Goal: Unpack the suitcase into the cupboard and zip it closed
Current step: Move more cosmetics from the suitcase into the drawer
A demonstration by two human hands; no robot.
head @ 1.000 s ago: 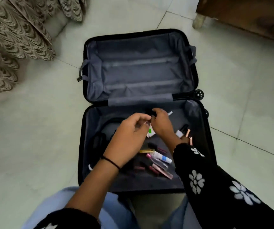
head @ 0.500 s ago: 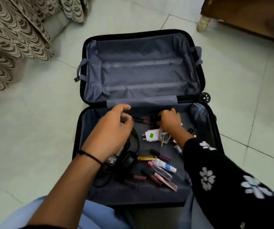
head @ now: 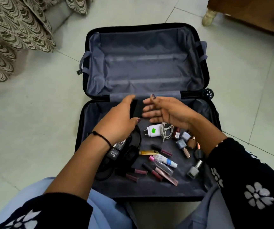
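A black suitcase [head: 205,66] lies open flat on the floor, its far half bare grey lining. The near half holds a white charger [head: 152,131] with a coiled cable [head: 166,132], black headphones [head: 128,154], several nail polish bottles [head: 181,143] and several lip gloss tubes [head: 157,172]. My left hand [head: 118,123] grips a small flat black object [head: 137,110] above the hinge. My right hand [head: 167,113] is beside it, palm up, fingers spread, fingertips touching the object's right edge.
A patterned beige cloth [head: 14,33] hangs at the upper left. A wooden piece of furniture [head: 255,14] with a pale foot [head: 209,18] stands at the upper right. Pale floor tiles [head: 34,113] surround the suitcase. My knees in light blue fabric sit at its near edge.
Both hands have risen from the contents. My left hand now holds the black object, and my right hand has opened and turned palm up. The nail polish bottles are uncovered.
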